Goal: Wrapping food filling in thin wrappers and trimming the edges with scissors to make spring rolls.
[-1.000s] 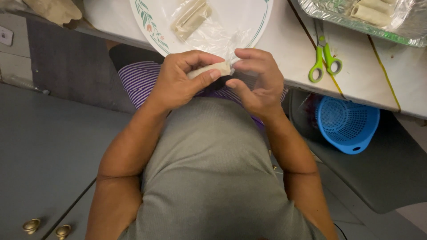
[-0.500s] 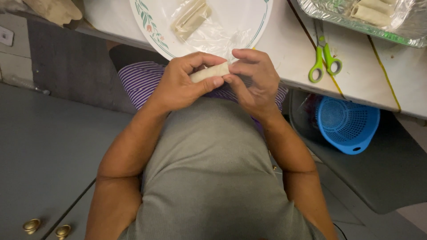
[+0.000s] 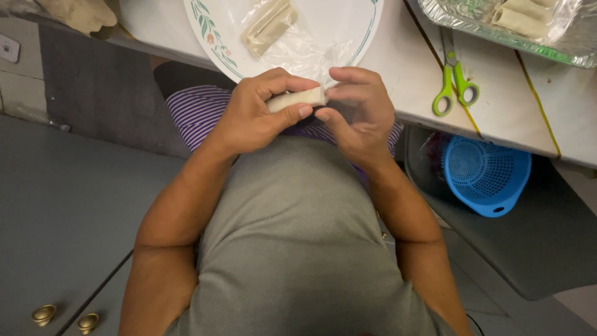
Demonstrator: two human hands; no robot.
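White bench [image 3: 398, 74] edge at top, grey floor below. Pale wrapper roll [image 3: 297, 98] is held over the lap, just off the bench edge, near the patterned plate [image 3: 348, 25]. Left hand [image 3: 249, 118] is closed around the roll's left part, thumb under it; right hand [image 3: 360, 115] fingers [image 3: 348, 76] are pinched on its right end. Step judged: the roll is being tightened or its end sealed. Next move likely calls for even pressure so the thin wrapper isn't torn. Nearby: a second roll [image 3: 268, 25] on plastic film on the plate, green scissors [image 3: 454, 84], foil tray [image 3: 516, 31] with finished rolls, blue basket [image 3: 485, 174] under the bench. Nothing is blocking the hands.
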